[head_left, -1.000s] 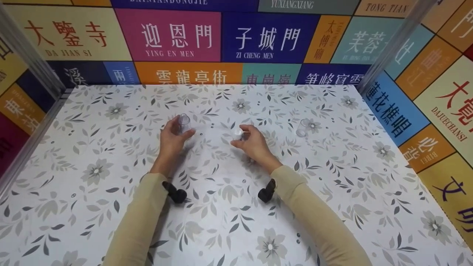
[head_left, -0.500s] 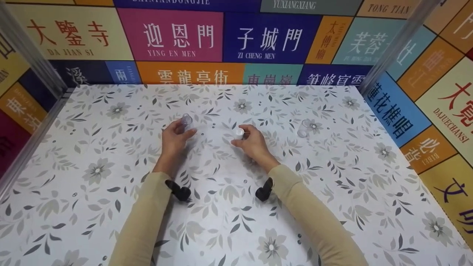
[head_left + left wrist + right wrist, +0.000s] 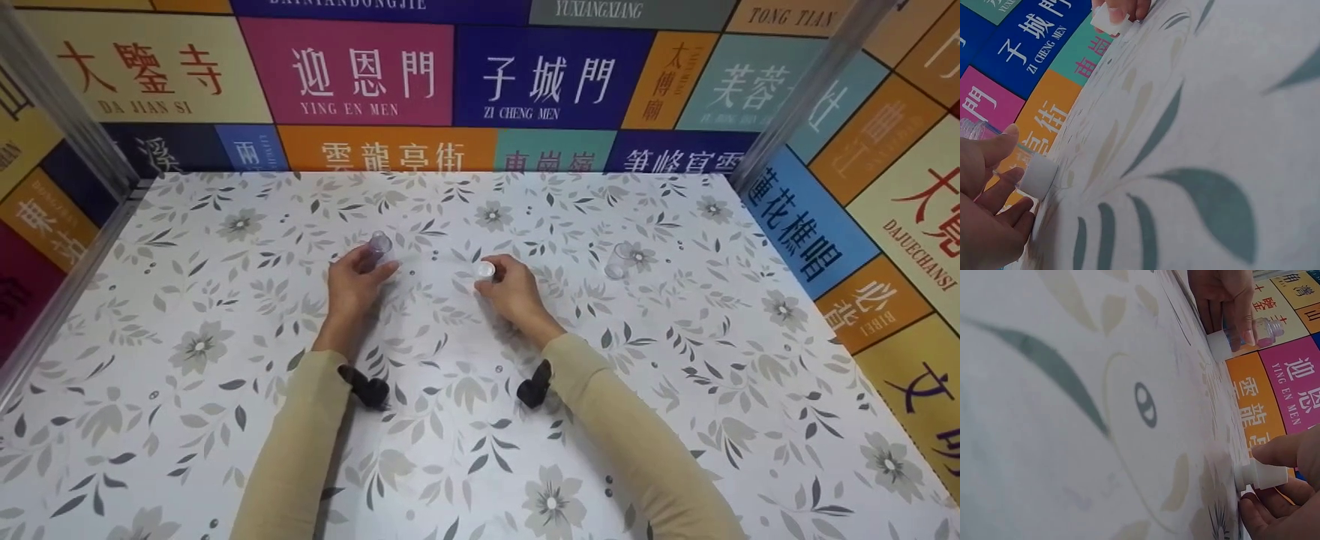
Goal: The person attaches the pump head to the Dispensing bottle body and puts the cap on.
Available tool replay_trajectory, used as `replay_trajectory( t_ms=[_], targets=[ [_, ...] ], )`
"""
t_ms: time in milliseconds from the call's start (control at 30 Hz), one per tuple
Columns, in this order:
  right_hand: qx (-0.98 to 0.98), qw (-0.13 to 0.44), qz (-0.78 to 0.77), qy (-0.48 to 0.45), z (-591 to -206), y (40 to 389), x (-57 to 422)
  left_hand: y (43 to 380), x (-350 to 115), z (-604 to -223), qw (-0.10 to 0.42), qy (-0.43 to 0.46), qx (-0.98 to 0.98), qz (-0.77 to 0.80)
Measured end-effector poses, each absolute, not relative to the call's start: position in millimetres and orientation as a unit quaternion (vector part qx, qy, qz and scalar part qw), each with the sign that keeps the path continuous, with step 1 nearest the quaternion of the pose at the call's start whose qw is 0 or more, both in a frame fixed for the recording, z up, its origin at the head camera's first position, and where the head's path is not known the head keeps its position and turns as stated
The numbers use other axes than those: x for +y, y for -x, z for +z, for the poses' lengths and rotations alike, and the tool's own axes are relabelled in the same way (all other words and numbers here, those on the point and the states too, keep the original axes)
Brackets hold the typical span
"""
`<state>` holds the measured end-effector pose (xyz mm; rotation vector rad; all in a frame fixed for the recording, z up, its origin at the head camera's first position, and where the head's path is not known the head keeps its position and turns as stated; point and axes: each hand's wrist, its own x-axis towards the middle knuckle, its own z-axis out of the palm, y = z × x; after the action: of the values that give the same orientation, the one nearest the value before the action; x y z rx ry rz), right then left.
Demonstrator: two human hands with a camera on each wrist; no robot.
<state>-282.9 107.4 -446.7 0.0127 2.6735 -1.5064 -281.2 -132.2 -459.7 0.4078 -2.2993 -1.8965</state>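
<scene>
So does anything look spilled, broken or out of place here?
Nothing looks spilled or broken. The clear bottle in the left hand has a bare threaded neck, which looks unfinished; the right hand holds a white nozzle piece, and a clear piece sits apart on the table.

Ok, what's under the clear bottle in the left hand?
Under the bottle is a white piece, with the table below. The table surface directly beneath that piece is covered, so I can't see it. The left hand also hides part of the bottle.
</scene>
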Motion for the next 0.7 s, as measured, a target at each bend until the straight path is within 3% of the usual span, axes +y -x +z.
replay_trajectory(
  t_ms=[700],
  targets=[
    [0.867,0.03,-0.498,0.002,-444.7,281.4,105.5,277.2,-131.3,-465.9,0.083,-0.102,-0.768,-0.626]
  ],
)
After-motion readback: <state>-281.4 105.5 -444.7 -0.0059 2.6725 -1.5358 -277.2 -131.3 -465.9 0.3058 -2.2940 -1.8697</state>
